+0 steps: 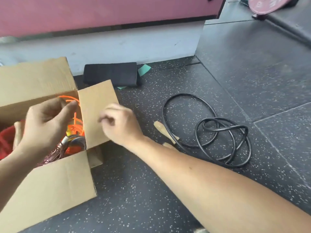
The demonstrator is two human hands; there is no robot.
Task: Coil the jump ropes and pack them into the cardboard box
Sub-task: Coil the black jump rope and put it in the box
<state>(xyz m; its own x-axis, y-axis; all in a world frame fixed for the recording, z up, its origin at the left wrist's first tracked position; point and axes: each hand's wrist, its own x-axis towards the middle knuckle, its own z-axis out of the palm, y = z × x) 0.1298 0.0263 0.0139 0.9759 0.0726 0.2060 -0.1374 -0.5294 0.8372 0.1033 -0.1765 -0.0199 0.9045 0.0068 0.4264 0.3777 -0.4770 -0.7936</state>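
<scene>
Only writing: pale marks on a reddish disc (265,4) at upper right, too blurred to read. Plain brown corrugated cardboard box (50,179) at lower left, flaps up, no print visible. Inside it: a thin glossy orange jump rope (77,125), something red (6,140), and coppery wire with a metallic handle. Left hand (45,123) is over the box opening, fingers loosely curled with a gap to the thumb, gripping nothing visible. Right hand (119,123) is in front of the side flap (97,111), fingers curled and motion-blurred; can't tell if they hold anything. Black rubbery jump rope (220,130) with wooden handles (159,126) lies in loose loops on the speckled dark floor (168,190), right of centre. Folded black pad (111,73) sits at upper centre.
</scene>
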